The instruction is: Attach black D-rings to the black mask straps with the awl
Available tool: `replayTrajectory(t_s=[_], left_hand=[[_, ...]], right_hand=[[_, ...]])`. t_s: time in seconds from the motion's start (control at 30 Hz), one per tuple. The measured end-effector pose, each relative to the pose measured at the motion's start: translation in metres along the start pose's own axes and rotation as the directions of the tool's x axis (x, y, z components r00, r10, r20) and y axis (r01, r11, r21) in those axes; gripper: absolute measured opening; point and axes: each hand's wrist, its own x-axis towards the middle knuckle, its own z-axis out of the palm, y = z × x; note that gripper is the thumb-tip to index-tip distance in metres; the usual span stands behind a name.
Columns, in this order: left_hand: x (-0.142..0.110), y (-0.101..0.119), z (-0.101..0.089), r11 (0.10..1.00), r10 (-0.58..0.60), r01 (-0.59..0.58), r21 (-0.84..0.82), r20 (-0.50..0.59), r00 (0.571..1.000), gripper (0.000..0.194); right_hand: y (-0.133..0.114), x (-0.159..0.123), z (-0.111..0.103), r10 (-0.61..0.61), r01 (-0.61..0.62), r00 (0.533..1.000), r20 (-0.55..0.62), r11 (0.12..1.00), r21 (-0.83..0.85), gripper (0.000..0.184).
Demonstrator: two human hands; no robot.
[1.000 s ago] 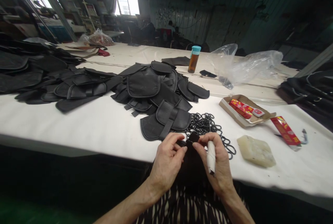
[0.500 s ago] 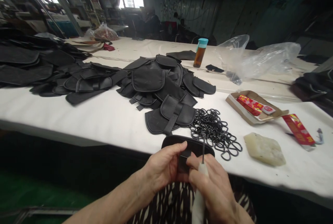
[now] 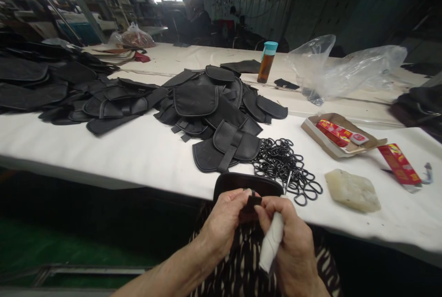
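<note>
At the table's front edge, my left hand (image 3: 226,218) is closed on a black leather flap (image 3: 247,183) with a piped edge, thumb and fingers pinching near its small strap (image 3: 253,202). My right hand (image 3: 293,237) pinches the other side of that strap. Tucked in the same hand is an awl-like tool with a white wrapped handle (image 3: 271,244); its thin metal shaft points up towards the rings, the tip hard to make out. Just beyond lies a heap of black metal D-rings (image 3: 283,165). Left of the rings, a black flap with a strap (image 3: 238,142) rests on another.
Piles of black flaps (image 3: 195,99) cover the middle and left of the white table (image 3: 165,163). To the right are a yellowish block (image 3: 352,191), a cardboard tray (image 3: 322,142) with red boxes, and another red box (image 3: 399,164). Behind stand a bottle (image 3: 266,64) and clear plastic bags (image 3: 362,71).
My right hand has turned, so the white handle now tilts and its shaft leans right. Both hands have shifted on the flap, and the strap end now shows between the fingertips.
</note>
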Motion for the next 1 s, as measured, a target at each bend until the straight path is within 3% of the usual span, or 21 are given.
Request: replayTrajectory(t_s=[0.1,0.27,0.43,0.53,1.0], left_hand=[[-0.002,-0.005,0.002,0.998,0.030,-0.031,-0.056,-0.006,1.000,0.022],[-0.007,-0.011,0.002,0.998,0.057,-0.059,-0.032,-0.069,0.996,0.035],[-0.009,-0.015,-0.002,0.993,0.098,-0.102,0.058,0.079,0.992,0.024],[-0.011,-0.017,-0.001,0.990,0.123,-0.128,0.060,0.080,0.989,0.022],[-0.011,-0.019,0.004,0.962,0.180,-0.170,0.216,-0.029,0.983,0.031]], right_hand=[[-0.007,0.004,0.001,0.036,-0.035,0.999,0.011,0.995,-0.092,0.005],[-0.008,0.004,0.000,0.133,-0.128,0.989,0.067,0.989,-0.078,0.007],[-0.005,0.001,0.000,0.269,-0.262,0.957,0.112,0.962,-0.072,0.009],[-0.005,0.002,0.000,0.323,-0.316,0.938,0.125,0.946,-0.074,0.012],[-0.007,0.007,-0.002,0.333,-0.317,0.930,0.158,0.941,-0.117,0.009]])
